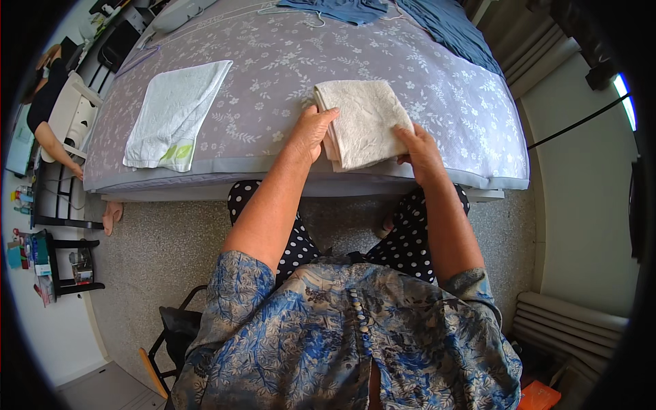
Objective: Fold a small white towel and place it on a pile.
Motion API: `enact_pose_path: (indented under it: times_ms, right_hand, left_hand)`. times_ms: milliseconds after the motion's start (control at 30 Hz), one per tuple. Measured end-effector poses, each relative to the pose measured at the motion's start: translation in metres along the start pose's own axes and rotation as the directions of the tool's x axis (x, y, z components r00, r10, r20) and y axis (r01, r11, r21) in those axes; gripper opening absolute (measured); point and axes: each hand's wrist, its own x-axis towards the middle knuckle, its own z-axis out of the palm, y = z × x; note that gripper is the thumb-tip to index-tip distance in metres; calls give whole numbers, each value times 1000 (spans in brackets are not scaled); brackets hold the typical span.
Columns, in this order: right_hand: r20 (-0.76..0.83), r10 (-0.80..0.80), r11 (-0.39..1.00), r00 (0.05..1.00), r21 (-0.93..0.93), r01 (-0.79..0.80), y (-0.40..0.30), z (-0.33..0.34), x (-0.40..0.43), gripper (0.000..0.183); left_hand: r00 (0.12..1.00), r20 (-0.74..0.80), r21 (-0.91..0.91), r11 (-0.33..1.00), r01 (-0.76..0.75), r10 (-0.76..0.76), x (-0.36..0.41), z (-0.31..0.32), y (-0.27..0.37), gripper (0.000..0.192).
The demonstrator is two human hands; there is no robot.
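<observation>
Between my two hands is a folded cream towel (pixel 361 125), held over the near edge of the bed. My left hand (pixel 312 132) grips its left side, thumb on top and fingers hidden behind the layers. At the lower right corner my right hand (pixel 421 151) pinches the cloth, its thumb on the upper face. The fold's layered edge shows along the left side. To the left, a white towel (pixel 177 115) with a green leaf pattern at its lower end lies folded lengthwise on the grey floral bedspread (pixel 256 102).
Blue clothing (pixel 338 10) with hangers and a dark blue cloth (pixel 451 33) lie on the bed's far side. At far left another person (pixel 46 97) sits on a white chair (pixel 72 118) by a desk. A black chair (pixel 177 328) stands behind me at left.
</observation>
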Motion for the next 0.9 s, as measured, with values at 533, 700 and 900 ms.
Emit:
enact_pose_path:
  times_ms: [533,700,900]
  right_hand:
    - [298,-537,241,789,-842,482,9,15,-8,73]
    - [322,-570,224,756,-824,520,23,26,9,73]
    - [407,-528,312,745,-723,616,15,18,6,60]
  left_hand:
    - [986,157,-312,944,107,-60,19,13,-31,33]
    - [966,257,-314,943,113,-30,19,6,-34,32]
    - [968,248,-289,951,112,-38,19,6,-33,30]
